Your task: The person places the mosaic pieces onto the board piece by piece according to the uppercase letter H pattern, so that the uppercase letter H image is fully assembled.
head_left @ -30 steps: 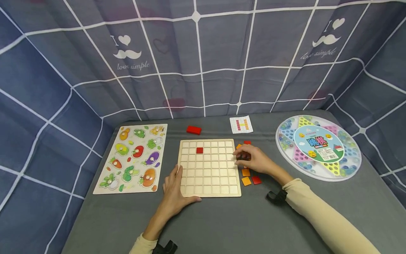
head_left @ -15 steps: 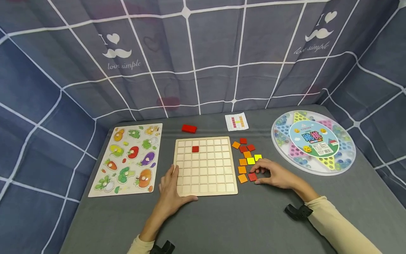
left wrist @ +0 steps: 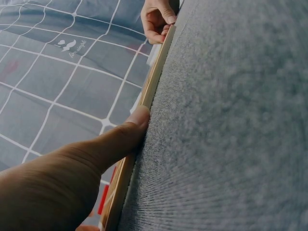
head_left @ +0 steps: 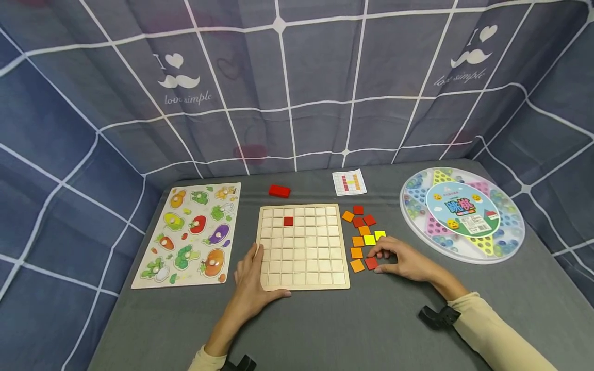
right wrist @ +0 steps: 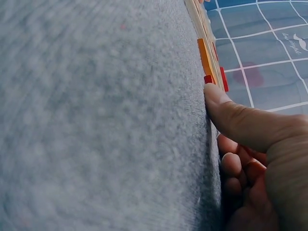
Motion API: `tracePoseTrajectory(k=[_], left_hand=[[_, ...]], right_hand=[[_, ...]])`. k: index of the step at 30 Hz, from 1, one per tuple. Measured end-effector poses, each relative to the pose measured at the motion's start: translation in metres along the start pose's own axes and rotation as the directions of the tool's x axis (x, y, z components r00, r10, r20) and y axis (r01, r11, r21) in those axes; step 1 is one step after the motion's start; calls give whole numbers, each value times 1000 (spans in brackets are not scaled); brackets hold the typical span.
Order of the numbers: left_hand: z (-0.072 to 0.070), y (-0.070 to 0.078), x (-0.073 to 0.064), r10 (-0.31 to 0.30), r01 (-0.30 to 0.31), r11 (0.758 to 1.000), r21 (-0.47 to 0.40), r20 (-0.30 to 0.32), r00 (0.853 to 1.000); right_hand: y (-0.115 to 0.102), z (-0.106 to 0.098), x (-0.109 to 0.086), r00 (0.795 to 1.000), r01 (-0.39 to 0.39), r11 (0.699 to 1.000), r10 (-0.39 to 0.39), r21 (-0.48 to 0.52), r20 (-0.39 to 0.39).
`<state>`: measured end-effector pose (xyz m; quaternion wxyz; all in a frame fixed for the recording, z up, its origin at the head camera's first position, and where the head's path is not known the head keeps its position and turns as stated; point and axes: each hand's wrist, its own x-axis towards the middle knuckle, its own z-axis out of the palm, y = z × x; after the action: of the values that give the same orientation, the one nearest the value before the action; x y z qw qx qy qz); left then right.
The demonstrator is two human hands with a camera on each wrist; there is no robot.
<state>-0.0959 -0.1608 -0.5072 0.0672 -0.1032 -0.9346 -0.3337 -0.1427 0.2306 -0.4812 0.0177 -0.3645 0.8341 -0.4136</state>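
The pale wooden grid board (head_left: 305, 252) lies flat on the grey cloth with one red square tile (head_left: 289, 221) in an upper cell. My left hand (head_left: 250, 283) rests at its lower left corner, fingers along the left side and thumb against the front edge. To the right of the board, my right hand (head_left: 405, 260) pinches a red square tile (head_left: 370, 263) at the near end of the loose tiles. Its thumb (right wrist: 226, 108) meets that tile's edge in the right wrist view. Orange tiles (head_left: 356, 253) and yellow tiles (head_left: 369, 240) lie close by.
A vegetable puzzle board (head_left: 190, 234) is on the left, a round Chinese checkers set (head_left: 441, 252) on the right. Behind the grid board are a red block (head_left: 279, 191) and a small pattern card (head_left: 349, 182). A checked curtain (head_left: 320, 129) surrounds the table.
My right hand has moved from the board's right edge, over the upper tiles, down and right to the near red tile. My left hand stays at the board's corner.
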Motion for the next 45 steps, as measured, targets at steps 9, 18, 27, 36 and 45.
tracePoseTrajectory(k=[9,18,27,36,45], left_hand=[[0,0,-1,-5,5,1000,1,3,1000],[0,-1,-1,-4,4,1000,-5,0,1000],[2,-2,-1,15,-15,1000,-6,-27,1000],[-1,1,3,26,-26,999,-27,-5,1000],[-3,2,1,-1,2,999,-45,19,1000]], right_hand=[[2,2,-1,1000,-10,1000,10,15,-3],[0,1,2,1000,-18,1000,18,18,1],[25,6,-4,996,-91,992,91,82,1],[24,6,19,972,-211,935,232,285,-42],[-17,43,97,964,-230,911,262,344,-50]])
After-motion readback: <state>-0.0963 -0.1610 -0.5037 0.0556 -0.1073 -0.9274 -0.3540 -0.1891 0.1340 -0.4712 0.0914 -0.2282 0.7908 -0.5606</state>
